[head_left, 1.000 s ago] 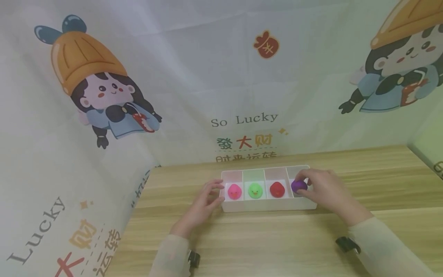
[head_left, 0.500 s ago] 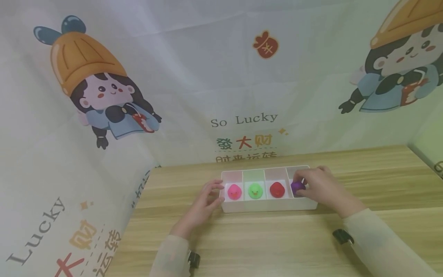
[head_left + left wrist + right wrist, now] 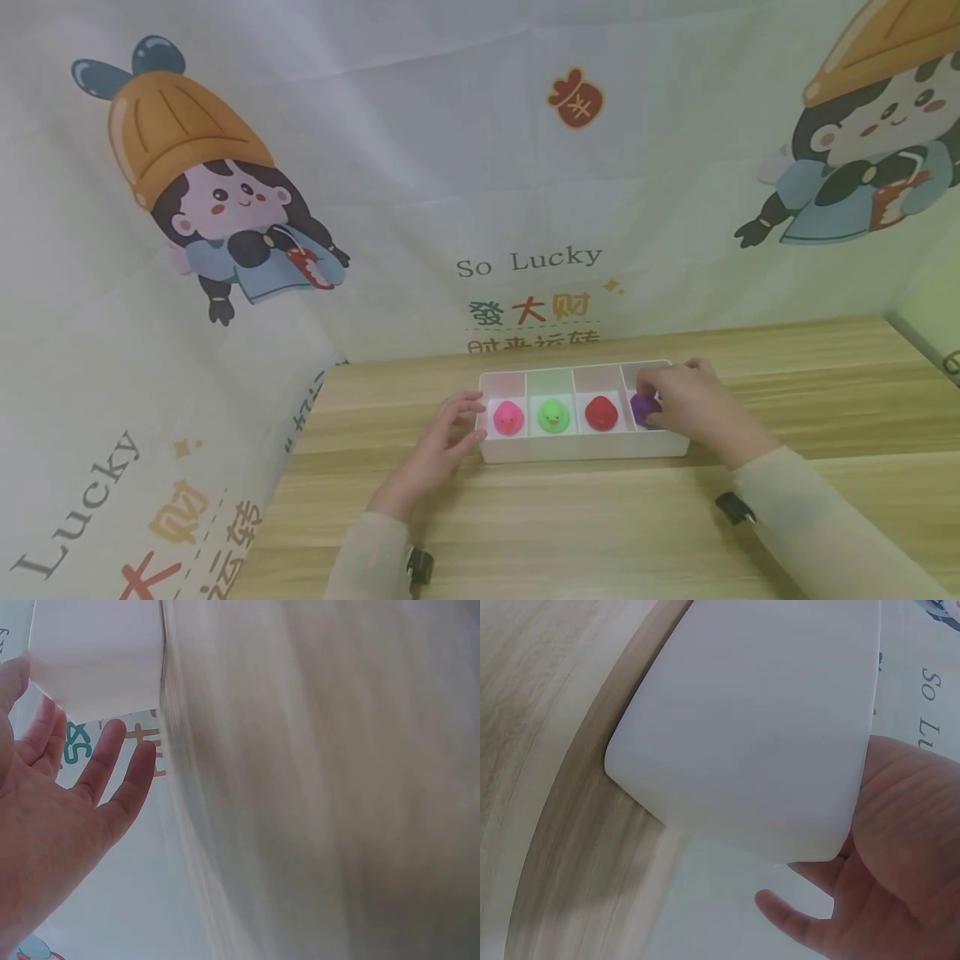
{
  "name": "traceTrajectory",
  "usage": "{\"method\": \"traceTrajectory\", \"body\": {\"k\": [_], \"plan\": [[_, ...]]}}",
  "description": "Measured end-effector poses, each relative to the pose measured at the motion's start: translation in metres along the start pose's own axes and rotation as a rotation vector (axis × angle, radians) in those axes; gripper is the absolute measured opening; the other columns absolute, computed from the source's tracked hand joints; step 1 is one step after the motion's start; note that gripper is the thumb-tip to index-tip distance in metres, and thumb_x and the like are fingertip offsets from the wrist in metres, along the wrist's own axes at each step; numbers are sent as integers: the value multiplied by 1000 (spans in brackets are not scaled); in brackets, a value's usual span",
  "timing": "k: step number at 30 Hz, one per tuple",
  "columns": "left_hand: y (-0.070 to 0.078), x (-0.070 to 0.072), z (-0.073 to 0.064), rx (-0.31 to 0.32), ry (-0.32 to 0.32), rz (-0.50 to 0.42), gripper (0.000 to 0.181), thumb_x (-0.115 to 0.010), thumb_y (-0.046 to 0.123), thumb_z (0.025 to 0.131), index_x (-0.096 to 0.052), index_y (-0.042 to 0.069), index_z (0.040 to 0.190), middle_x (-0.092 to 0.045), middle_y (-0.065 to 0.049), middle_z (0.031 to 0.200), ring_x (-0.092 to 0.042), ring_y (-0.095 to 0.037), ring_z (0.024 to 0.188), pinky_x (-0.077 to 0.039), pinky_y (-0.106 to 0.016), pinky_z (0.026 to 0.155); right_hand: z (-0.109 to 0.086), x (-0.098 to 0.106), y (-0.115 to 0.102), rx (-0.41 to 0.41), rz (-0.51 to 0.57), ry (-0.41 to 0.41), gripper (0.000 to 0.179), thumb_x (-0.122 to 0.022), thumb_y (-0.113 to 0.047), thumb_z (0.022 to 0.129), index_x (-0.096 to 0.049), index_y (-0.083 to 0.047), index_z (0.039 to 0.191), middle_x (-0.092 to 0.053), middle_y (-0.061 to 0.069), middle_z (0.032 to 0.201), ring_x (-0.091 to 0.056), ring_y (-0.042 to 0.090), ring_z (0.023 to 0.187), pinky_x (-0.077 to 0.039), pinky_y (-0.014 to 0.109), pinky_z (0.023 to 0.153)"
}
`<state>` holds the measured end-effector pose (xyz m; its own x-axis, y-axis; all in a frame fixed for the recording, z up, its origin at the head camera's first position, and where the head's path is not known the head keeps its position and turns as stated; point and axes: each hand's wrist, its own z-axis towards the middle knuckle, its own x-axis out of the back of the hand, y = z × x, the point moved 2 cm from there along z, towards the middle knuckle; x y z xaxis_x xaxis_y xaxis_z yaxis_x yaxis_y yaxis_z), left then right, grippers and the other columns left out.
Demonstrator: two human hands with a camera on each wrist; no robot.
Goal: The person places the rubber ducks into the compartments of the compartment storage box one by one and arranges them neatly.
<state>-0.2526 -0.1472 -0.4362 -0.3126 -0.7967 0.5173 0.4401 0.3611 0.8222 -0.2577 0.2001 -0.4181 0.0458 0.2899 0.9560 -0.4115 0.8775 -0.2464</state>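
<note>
A long white box (image 3: 585, 448) with a row of compartments stands on the table. From left to right it holds a pink toy duck (image 3: 508, 417), a green toy duck (image 3: 553, 415), a red duck-shaped toy (image 3: 601, 413) and a round purple toy (image 3: 642, 408). Over the rightmost compartment, my right hand (image 3: 693, 404) reaches in and pinches the purple toy, hiding much of it. At the box's left end, my left hand (image 3: 438, 437) touches the rim with thumb and fingertips, its fingers loosely spread. The right wrist view shows that hand (image 3: 907, 847) reaching over the box's end wall (image 3: 742, 727).
The wood-grain table (image 3: 570, 533) extends in front of the box and to both sides. Behind it hangs a white cloth (image 3: 420, 167) printed with cartoon figures and lettering. A black clip-like device (image 3: 420, 567) sits by each sleeve.
My right hand has shifted slightly left and down into the rightmost compartment, covering more of the purple toy. The left hand stays at the box's left end.
</note>
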Motion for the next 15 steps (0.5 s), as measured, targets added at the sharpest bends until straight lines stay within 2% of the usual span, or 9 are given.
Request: {"method": "traceTrajectory", "body": {"k": [7,10,15], "plan": [[-20,-2,3,34,-11,48,36,-55,20,88,-44,10,121,-27,1,138,-42,-27,110,-39,-44,90,-1,-1,0,-9,43,20,26,-78,-20,64,-56,-22,78,-56,-12,71,-51,11,72,-29,53,79],[-21,-2,3,33,-5,53,36,-55,21,88,-44,10,121,-27,0,138,-42,-26,110,-39,-43,89,-1,-1,-1,-4,73,49,22,-76,-22,68,-59,-23,81,-59,-11,78,-54,14,81,-31,50,79],[-17,1,1,43,17,90,36,-55,20,88,-45,10,121,-28,0,138,-42,-26,110,-39,-44,89,-1,2,-11,-7,93,109,20,-66,-23,79,-62,-18,97,-61,-2,98,-54,23,95,-35,51,82]]}}
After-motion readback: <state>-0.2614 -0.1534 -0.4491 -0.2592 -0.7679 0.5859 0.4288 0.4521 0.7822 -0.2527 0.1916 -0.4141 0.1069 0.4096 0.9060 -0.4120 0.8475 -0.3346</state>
